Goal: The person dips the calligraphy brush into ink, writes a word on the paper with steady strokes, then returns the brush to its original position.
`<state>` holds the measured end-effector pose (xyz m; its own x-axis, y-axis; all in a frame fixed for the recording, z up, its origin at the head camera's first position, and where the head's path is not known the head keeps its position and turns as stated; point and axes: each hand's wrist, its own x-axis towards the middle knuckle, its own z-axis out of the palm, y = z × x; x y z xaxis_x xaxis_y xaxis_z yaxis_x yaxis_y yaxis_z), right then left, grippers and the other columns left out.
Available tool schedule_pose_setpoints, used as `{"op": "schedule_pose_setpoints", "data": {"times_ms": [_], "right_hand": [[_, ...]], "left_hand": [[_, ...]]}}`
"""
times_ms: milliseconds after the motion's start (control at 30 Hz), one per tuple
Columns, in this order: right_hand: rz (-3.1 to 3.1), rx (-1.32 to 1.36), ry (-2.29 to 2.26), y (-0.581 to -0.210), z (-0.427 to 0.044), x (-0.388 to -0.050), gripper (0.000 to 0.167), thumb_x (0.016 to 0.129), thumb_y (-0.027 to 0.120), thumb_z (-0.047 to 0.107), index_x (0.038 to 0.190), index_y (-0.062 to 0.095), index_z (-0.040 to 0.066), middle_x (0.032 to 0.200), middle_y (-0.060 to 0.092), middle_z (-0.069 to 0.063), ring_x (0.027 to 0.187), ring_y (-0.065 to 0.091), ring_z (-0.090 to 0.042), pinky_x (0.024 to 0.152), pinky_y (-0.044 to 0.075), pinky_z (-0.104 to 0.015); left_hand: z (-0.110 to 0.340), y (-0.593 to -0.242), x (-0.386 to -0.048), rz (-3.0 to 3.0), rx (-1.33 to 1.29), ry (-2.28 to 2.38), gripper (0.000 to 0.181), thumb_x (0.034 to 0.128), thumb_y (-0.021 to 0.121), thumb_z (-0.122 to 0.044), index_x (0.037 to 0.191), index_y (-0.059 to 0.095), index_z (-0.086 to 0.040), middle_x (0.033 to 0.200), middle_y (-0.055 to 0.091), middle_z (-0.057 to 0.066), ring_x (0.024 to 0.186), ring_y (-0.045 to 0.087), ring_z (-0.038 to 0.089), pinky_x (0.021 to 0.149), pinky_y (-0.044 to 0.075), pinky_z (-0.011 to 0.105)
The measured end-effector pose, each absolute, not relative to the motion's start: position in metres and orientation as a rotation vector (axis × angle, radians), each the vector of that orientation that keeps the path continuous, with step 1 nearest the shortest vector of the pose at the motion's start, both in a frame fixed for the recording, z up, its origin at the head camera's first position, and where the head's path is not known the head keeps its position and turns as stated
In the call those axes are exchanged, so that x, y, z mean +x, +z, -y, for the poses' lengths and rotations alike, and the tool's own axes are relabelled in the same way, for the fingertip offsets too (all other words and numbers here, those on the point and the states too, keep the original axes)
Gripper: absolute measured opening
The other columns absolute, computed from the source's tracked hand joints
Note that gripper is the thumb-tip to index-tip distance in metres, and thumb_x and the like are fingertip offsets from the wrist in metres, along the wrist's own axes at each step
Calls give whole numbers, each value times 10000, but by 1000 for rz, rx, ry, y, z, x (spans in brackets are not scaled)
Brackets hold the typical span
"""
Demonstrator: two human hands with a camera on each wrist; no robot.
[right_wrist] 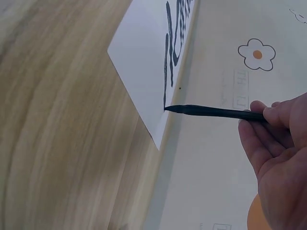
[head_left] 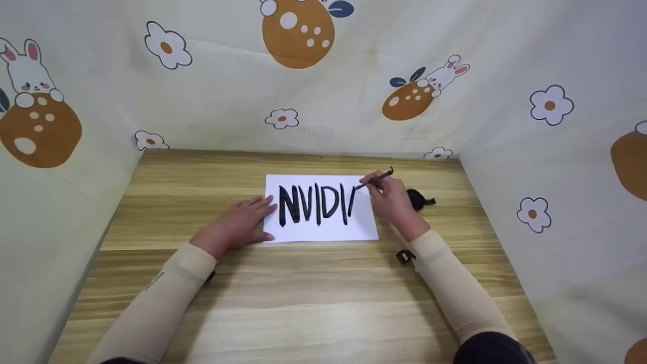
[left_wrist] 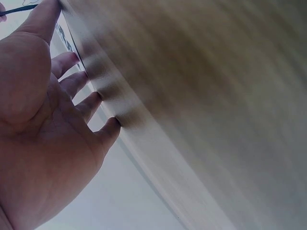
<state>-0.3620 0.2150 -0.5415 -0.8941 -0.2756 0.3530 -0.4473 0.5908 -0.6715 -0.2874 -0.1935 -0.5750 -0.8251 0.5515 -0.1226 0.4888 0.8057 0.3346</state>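
Observation:
A sheet of white paper (head_left: 323, 233) lies on the table, bearing the large black brushed letters "NVIDI" (head_left: 331, 199) and one more slanted stroke at their right. My right hand (head_left: 391, 198) pinches a black writing brush (head_left: 380, 176) between thumb and fingers above the paper's right side. In the right wrist view the brush (right_wrist: 216, 112) has its dark tip at the upper end of the last stroke. My left hand (head_left: 237, 222) rests with spread fingers on the paper's left edge. Its fingertips (left_wrist: 112, 125) press down in the left wrist view.
Just right of my right hand sits a round black object (head_left: 416, 199) with a short protrusion, partly hidden by the hand. The wood-grain table (head_left: 303, 303) is enclosed at the back and sides by a cream curtain (head_left: 222, 101) printed with rabbits and flowers.

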Motion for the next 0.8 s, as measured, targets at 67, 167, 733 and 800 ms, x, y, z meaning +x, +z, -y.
{"op": "schedule_pose_setpoints", "data": {"times_ms": [67,167,733,800], "right_hand": [[2605,591,1221,-543,-215,-362,172,1047,648,-38,1062,802,36,1099,830,-168,1106,796,-299,1001,625,-474],[2603,571,1249,-545,-216,-362,165,1038,648,-49,1072,800,3,1103,827,-181,1104,796,-309,997,625,-479],[2612,593,1183,-545,-221,-357,172,1038,665,-42,1081,811,39,1070,834,-143,997,795,-265,897,640,-470],[2618,594,1181,-544,-221,-356,170,1037,665,-44,1077,811,34,1065,833,-141,984,791,-261,887,638,-462]], "left_hand": [[194,-576,-288,-2780,812,431,865,1046,747,-501,1694,421,-30,1794,304,191,1649,262,467,1289,255,707],[195,-576,-288,-2781,813,432,865,1044,751,-493,1695,420,-29,1793,304,194,1649,259,468,1289,253,708],[195,-576,-288,-2784,809,439,861,1046,746,-500,1693,423,-32,1793,299,199,1646,259,478,1285,247,720],[195,-577,-288,-2779,802,445,862,1047,745,-499,1696,419,-35,1797,294,194,1650,252,473,1289,240,718]]}}
